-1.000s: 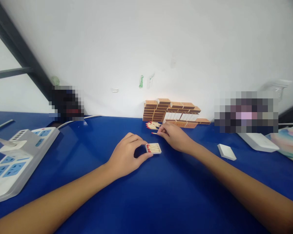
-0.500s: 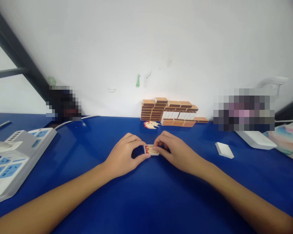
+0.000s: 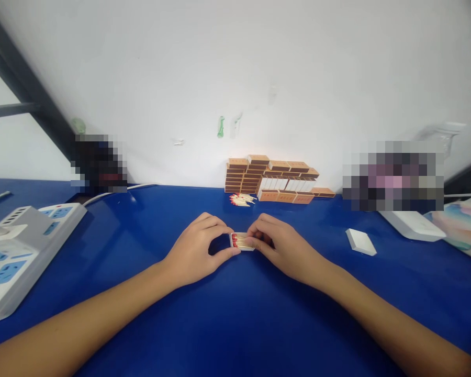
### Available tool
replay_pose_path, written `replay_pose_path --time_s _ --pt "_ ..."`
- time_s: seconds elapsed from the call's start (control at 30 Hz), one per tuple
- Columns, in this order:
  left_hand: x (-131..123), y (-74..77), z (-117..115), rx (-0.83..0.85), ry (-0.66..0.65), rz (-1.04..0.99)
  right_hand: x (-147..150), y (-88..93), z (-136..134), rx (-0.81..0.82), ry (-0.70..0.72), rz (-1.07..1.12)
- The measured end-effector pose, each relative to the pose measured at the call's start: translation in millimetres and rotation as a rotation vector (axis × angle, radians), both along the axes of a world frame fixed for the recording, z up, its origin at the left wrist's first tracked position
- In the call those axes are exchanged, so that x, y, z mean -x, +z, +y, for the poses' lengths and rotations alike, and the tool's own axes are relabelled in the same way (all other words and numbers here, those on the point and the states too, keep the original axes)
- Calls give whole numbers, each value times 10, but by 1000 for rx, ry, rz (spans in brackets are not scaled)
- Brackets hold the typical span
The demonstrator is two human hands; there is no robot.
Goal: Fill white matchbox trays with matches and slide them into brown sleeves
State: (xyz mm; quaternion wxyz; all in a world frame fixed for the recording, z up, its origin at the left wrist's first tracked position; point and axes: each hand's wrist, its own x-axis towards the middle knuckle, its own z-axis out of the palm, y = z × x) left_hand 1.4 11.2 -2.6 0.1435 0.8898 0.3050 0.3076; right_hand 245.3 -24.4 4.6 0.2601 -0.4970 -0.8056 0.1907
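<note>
A small white matchbox tray (image 3: 247,250) lies on the blue table with red-headed matches (image 3: 239,240) inside, their heads toward its left end. My left hand (image 3: 200,246) grips the tray's left end, with the thumb at the near edge and the forefinger at the far corner. Over the right end, my right hand (image 3: 280,243) has thumb and fingers closed together on the matches; its fingertips hide that part of the tray. Behind the hands, a loose pile of matches (image 3: 242,199) rests in front of stacked matchboxes (image 3: 241,178).
A white power strip (image 3: 27,246) with a plug takes up the left side. To the right lie a white block (image 3: 361,242) and a larger white device (image 3: 412,226), beside a colourful item (image 3: 461,222). The white wall (image 3: 235,68) rises behind the table.
The matches in the tray look a little straighter and more evenly laid. Both hands keep nearly the same grip; the whole view has shifted slightly.
</note>
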Motion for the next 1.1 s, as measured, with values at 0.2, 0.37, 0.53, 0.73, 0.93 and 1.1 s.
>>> replay_pose_path --time_s 0.2,0.37,0.53,0.73,0.93,1.1 --pt "-1 -6 4 3 -27 -4 -9 -35 18 -26 29 -16" --pt "3 -4 -5 8 -50 -3 -27 -27 7 -27 16 -26" --pt "-1 10 -1 14 -72 -5 -42 -18 -6 -17 -1 1" --pt "-3 9 0 29 -92 24 -28 -23 -18 -63 8 3" --pt "4 1 -9 14 -86 17 -30 -18 -35 -92 39 -17" --pt "-6 4 -5 14 -85 14 -41 -11 -52 -97 39 -29"
